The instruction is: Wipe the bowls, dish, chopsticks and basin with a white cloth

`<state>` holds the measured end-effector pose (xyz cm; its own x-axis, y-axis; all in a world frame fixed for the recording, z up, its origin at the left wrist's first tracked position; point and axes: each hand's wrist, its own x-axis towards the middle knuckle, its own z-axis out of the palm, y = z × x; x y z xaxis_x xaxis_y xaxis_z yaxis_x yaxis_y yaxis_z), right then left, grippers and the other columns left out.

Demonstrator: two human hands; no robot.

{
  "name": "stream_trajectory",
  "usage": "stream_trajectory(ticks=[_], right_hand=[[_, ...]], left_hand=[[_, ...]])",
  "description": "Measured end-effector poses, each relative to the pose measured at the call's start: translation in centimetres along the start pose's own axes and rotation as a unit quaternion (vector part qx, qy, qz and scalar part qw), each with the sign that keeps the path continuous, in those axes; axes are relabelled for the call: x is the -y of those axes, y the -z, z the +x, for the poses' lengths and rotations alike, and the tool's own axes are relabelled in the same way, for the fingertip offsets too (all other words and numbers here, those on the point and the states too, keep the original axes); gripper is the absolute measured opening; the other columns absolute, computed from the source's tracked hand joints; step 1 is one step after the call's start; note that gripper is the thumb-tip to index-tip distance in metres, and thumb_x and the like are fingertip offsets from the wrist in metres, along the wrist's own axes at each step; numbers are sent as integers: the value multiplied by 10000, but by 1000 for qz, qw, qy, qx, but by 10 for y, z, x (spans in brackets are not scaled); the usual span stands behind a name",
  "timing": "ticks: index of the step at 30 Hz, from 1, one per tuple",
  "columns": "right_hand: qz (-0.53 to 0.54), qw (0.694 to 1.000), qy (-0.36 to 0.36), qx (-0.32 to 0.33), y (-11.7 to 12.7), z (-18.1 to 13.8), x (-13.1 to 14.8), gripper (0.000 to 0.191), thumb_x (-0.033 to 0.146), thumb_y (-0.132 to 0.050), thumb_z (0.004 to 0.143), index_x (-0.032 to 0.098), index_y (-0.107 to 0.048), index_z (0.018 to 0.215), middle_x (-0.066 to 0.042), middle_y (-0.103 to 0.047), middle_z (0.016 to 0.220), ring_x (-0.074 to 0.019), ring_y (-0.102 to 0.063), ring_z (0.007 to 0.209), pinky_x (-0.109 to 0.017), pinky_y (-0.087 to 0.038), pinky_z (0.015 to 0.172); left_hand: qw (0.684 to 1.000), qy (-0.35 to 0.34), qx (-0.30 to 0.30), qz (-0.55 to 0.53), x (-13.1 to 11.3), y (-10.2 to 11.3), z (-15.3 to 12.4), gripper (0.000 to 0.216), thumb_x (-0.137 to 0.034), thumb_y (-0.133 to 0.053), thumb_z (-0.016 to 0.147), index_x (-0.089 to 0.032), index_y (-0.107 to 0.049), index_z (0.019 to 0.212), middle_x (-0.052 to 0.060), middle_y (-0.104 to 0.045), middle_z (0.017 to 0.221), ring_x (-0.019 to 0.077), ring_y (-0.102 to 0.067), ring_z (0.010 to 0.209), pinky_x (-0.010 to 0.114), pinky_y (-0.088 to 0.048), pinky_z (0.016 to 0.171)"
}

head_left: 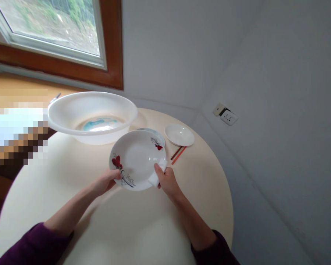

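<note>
Plate (138,158): mid-view, face up towards me, between both grips; I cannot tell whether its underside touches the counter (127,235).
Left grip (109,182): closed on the rim at 8 o'clock, thumb on top, fingers mostly hidden beneath.
Right grip (168,180): pinched tight at 4 o'clock, thumb pressing the white cloth (154,179) over the rim.
Cloth work: I would press lightly and evenly along the rim while the left carries the weight, turning in small steps; the smooth glaze could slip if both loosen together.
Basin (99,138): near, at 10 o'clock; a wide swing that way could knock it.
Second rim (157,135): just behind at 1 o'clock, so I would avoid dipping there.
White dish (179,134): at 2 o'clock, orange stick (179,155) and brown stick (176,153) beside it.
Counter edge: curves round from 1 to 4 o'clock; the most turning room lies towards 6.
</note>
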<state>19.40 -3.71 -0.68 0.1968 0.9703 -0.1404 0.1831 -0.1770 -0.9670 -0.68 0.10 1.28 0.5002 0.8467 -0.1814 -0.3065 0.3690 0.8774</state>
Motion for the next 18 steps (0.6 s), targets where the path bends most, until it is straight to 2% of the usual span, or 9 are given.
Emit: stream_trajectory(ticks=[3,5,9,13,18], right_hand=[[-9,1000,5,29,8,4,0,469,572,-507,722,180,-456,470,34,-417,330,-81,-394,301,-194,-290,296],[-2,999,2,41,10,4,1,462,576,-515,716,178,-464,487,36,-423,341,-81,-392,307,-196,-288,297],[39,999,-8,-7,3,3,4,477,607,-527,680,187,-438,473,45,-393,344,-79,-369,311,-208,-266,297],[137,988,-38,-58,-19,-2,-1,498,641,-525,657,204,-380,467,60,-352,351,-68,-325,318,-211,-223,305],[228,969,-81,-49,-40,-11,1,464,619,-577,636,198,-408,534,72,-358,376,-67,-322,334,-208,-212,317]], left_hand=[[997,49,38,48,-9,8,-4,301,-141,-645,499,-156,-687,797,71,-721,797,333,-626,901,391,-529,744],[997,49,34,58,-13,8,-6,372,-165,-671,499,-161,-681,871,79,-718,823,341,-617,926,386,-533,724],[998,-3,14,64,-8,-5,-7,434,-234,-707,517,-154,-665,942,110,-707,890,353,-572,1028,380,-519,785],[992,-100,-32,66,8,-22,-6,600,-271,-723,538,-145,-598,1111,120,-685,981,339,-517,1120,383,-473,886],[985,-141,-95,18,21,-34,-8,669,-303,-712,555,-132,-550,1181,129,-652,1070,335,-531,1100,401,-454,916]])
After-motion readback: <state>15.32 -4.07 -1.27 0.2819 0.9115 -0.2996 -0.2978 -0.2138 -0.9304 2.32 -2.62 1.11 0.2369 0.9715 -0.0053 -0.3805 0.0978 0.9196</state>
